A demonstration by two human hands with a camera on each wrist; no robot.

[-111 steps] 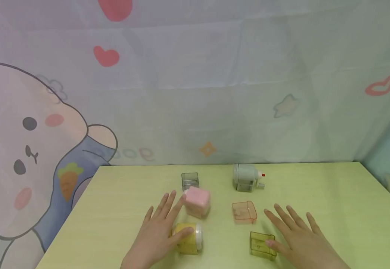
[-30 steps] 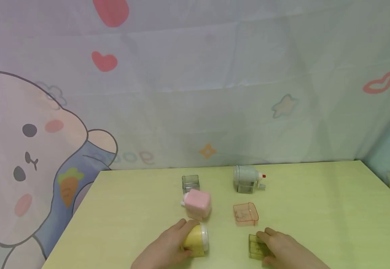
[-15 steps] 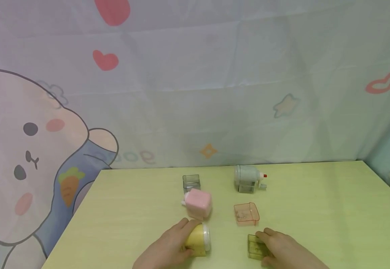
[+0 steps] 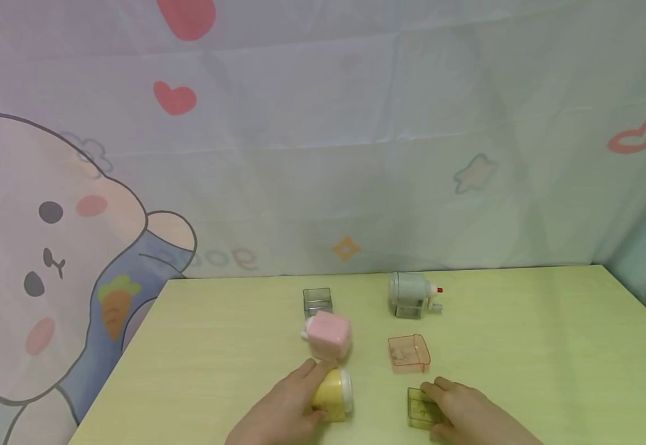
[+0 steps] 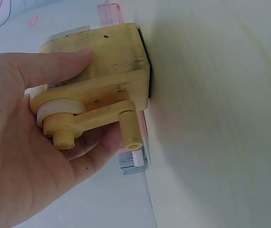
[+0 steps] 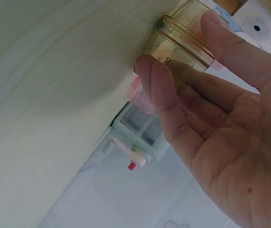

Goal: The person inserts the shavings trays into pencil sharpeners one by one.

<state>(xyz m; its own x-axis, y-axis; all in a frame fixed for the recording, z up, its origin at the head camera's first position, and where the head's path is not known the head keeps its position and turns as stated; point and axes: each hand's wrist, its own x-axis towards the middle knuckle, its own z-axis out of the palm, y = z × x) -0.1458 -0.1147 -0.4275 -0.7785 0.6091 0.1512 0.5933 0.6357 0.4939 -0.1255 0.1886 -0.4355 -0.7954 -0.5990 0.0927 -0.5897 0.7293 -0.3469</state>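
With the left hand (image 4: 289, 405) gripping the yellow sharpener (image 4: 331, 395) just in front of the pink sharpener (image 4: 329, 334), and the right hand (image 4: 470, 411) pinching the clear drawer (image 4: 420, 411) to its right, an uneven pinch could tilt the drawer.

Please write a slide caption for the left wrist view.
Left grip around a yellow hand-crank pencil sharpener, crank toward the camera, with a translucent grey drawer behind.

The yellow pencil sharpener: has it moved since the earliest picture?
Yes, to the right in the head view: the yellow pencil sharpener now reaches roughly to the right edge of the pink pencil sharpener; earlier it stopped short.
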